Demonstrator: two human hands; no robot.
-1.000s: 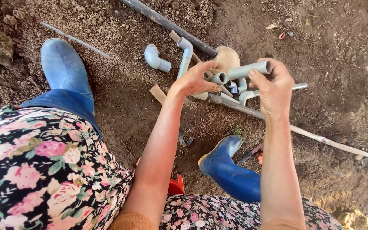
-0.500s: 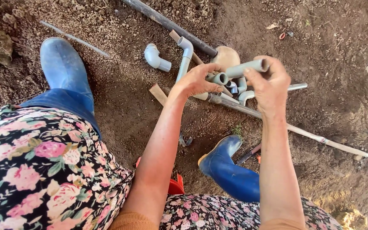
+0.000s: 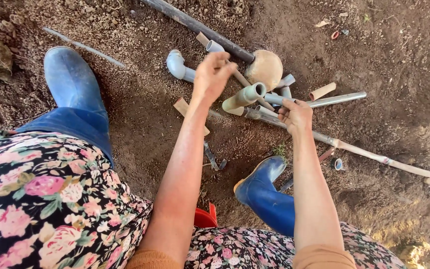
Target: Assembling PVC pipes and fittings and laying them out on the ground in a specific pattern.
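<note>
We are crouched over bare, crumbly soil with a scatter of pipe offcuts in front of us. Half a second ago both our hands met around one short grey pipe piece held up in the air; now they have come apart. Our left hand (image 3: 214,74) has lifted away toward the far side of the pile and keeps its grip closed on the short grey pipe piece (image 3: 245,96), which sticks out to the right of the hand with its open round end facing up toward us. How the fingers wrap it we cannot see fully, since the back of the hand covers them, but the piece hangs clear of the ground and clearly rides with that hand.

Our right hand (image 3: 294,115) has let go of that piece and dropped lower. Its fingers are curled together just above the long thin pipe (image 3: 374,155) that runs off to the right across the soil; whether they pinch something small we cannot tell.

So the piece has passed from a two-handed hold to the left hand alone, and the right hand is now down among the parts on the ground. We judge this as a break between handling one piece and picking over the pile.

Around the hands lie a grey elbow fitting (image 3: 176,65), a dark long pipe (image 3: 195,22), a rounded tan stone (image 3: 267,67) and a short tan tube (image 3: 322,91). Our two blue rubber boots (image 3: 71,82) frame the spot.
</note>
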